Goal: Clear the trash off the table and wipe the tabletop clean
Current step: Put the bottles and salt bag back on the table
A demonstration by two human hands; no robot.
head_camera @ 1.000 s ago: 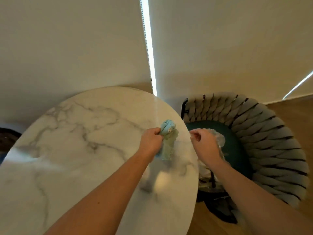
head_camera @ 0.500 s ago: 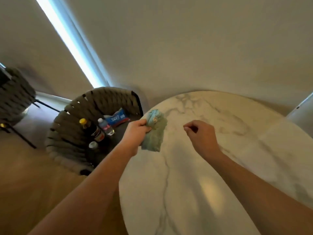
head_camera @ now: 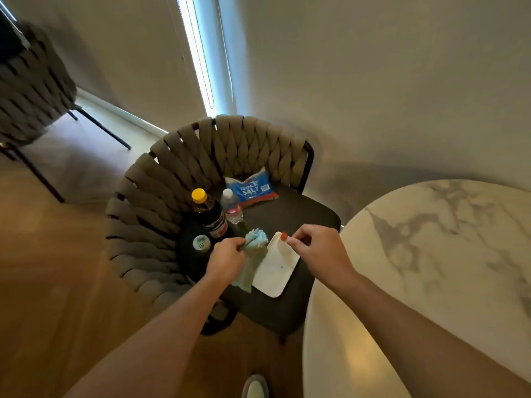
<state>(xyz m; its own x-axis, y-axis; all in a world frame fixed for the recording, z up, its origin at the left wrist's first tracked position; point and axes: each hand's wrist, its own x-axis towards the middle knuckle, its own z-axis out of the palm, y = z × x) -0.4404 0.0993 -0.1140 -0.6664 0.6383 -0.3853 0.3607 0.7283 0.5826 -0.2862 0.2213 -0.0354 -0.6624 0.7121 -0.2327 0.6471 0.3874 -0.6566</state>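
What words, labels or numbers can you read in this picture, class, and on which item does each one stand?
"ROCK SALT": on the blue bag leaning against the chair back.
Dark bottle with the yellow cap: its label is too blurred to read.
Clear water bottle: label too small to read.
Nothing else shows text.

At frame centre, a light blue crumpled cloth [head_camera: 253, 242] overlaps a white rounded-rectangle tray [head_camera: 277, 268] bearing a small red dot [head_camera: 284, 236]. They sit on a taupe woven-strap chair with a black seat [head_camera: 287, 219]. Above them stand a dark bottle with a yellow cap [head_camera: 209, 214] and a blue bag lettered white [head_camera: 251, 188]. At right is a white round marble table with grey veins [head_camera: 431, 254].
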